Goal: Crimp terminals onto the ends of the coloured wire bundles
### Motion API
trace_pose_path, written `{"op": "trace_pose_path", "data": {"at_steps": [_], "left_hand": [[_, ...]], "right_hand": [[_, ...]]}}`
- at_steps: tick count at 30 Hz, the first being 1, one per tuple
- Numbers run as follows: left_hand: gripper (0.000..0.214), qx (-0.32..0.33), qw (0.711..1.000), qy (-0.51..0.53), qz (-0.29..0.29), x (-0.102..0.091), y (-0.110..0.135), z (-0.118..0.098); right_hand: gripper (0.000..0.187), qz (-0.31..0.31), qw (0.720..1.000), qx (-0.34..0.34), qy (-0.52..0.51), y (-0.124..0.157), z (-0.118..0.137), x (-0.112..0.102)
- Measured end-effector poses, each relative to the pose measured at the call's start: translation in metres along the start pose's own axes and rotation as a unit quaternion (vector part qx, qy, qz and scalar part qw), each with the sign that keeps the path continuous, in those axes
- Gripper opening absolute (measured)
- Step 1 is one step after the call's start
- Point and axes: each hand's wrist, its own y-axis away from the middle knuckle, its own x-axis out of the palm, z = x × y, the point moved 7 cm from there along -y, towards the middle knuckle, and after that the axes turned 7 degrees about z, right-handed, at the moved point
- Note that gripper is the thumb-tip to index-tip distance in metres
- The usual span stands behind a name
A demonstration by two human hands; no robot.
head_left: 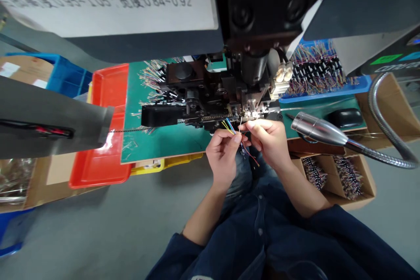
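My left hand (223,153) pinches a small bundle of thin coloured wires (229,127) in yellow, blue and red. My right hand (267,140) is close beside it, with its fingertips on the wires right below the jaws of a black terminal crimping machine (210,92). The wire tips reach towards the crimping head (252,114), though my fingers and the small parts there hide exactly where they end. A thin strip of metal terminals (210,119) runs through the machine. Loose wire ends hang down below my hands.
A green work mat (157,140) lies under the machine, with wire bundles at its far edge. A red tray (98,140) stands to the left. On the right are a blue tray of wired terminals (323,94), a chrome gooseneck lamp (318,129) and a divided cardboard box (334,179).
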Motion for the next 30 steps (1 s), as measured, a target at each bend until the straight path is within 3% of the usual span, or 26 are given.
{"op": "trace_pose_path", "data": {"at_steps": [6,8,18,30], "left_hand": [[0.022,-0.02,0.999,0.009,0.037,0.004,0.001,0.003],[0.023,-0.027,0.999,0.006,0.039,0.005,0.002,0.005],[0.033,-0.013,1.0,-0.011,-0.011,0.001,0.0,0.003],[0.026,-0.012,1.0,-0.01,-0.022,0.0,0.001,0.005]], "right_hand": [[0.03,0.034,0.998,-0.031,0.031,0.002,0.018,0.005],[0.035,0.038,0.998,-0.023,0.035,0.002,0.018,0.005],[0.044,0.008,0.999,0.03,-0.012,0.001,-0.004,0.001],[0.043,-0.002,1.0,0.024,-0.009,0.0,0.0,0.002]]}}
